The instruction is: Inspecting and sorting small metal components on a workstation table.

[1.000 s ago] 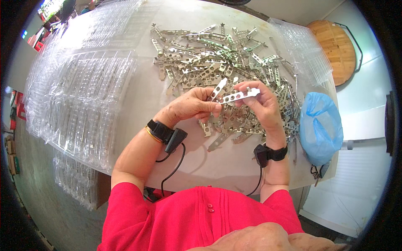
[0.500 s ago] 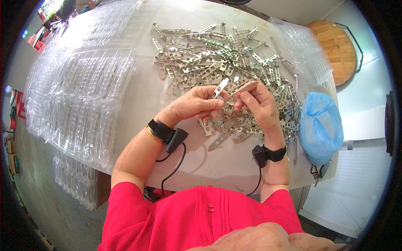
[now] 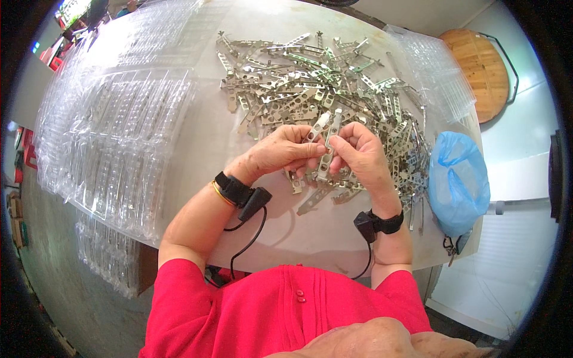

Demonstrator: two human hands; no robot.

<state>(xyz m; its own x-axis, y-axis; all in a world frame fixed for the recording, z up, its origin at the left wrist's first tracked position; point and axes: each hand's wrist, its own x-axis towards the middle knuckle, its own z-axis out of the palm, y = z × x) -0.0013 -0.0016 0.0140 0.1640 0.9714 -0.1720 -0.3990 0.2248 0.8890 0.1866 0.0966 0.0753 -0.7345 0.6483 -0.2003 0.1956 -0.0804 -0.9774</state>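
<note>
Left-held bracket (image 3: 319,124): between the hands, its perforated tip leaning toward one o'clock
Left hand (image 3: 285,148): grip is pinching it firmly
Right hand (image 3: 365,156): nearly closed grip is apparently pinching a second bracket (image 3: 335,124) alongside
Drop risk: thin fingertip hold could be losing it
Mix-up: loose bracket pile (image 3: 304,89) is waiting at twelve o'clock

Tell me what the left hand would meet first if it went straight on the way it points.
For the left hand, probably the perforated metal strip beside the right hand, then that hand itself; depth is unclear, and the left hand may already touch the strip.
</note>
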